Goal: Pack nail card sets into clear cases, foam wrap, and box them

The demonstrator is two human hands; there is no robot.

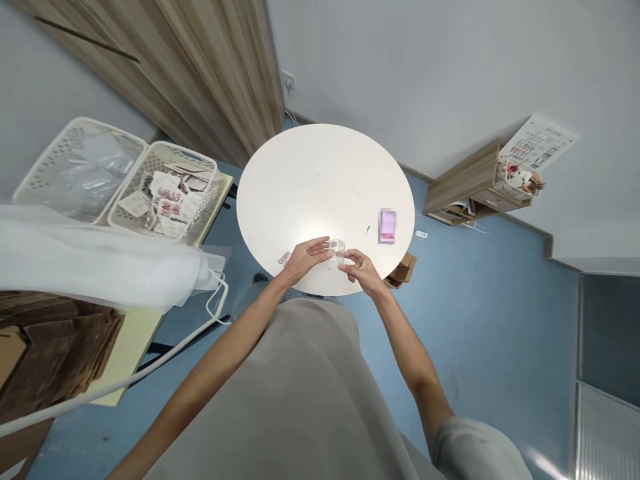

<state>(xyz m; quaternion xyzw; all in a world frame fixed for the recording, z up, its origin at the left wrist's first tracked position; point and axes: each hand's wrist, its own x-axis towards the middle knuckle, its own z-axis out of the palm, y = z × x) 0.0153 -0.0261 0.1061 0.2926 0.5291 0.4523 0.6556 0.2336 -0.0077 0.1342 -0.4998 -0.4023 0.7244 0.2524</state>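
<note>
Over the near side of the round white table (pixel 320 180), a small clear plastic piece, box-like in outline, (pixel 337 252) is between my two hands. My left hand (pixel 309 257) has its fingers closed against the piece's left side. From the right, my right hand (pixel 361 268) pinches its edge between thumb and fingers. What the piece contains, if anything, is too small to make out. A small printed packet (pixel 284 259) lies by my left wrist. Further right on the tabletop are a phone with a pink blurred screen (pixel 387 227) and a small dark bit (pixel 369 229).
On the left, a basket of clear bags (pixel 80 123) and a basket of printed packets (pixel 213 163) stand on a yellowish table (pixel 133 353), beside white wrap (pixel 100 263) and flattened cardboard (pixel 65 347). A cardboard box (pixel 404 270) is below the table's right edge. A wooden shelf (pixel 465 180) stands right.
</note>
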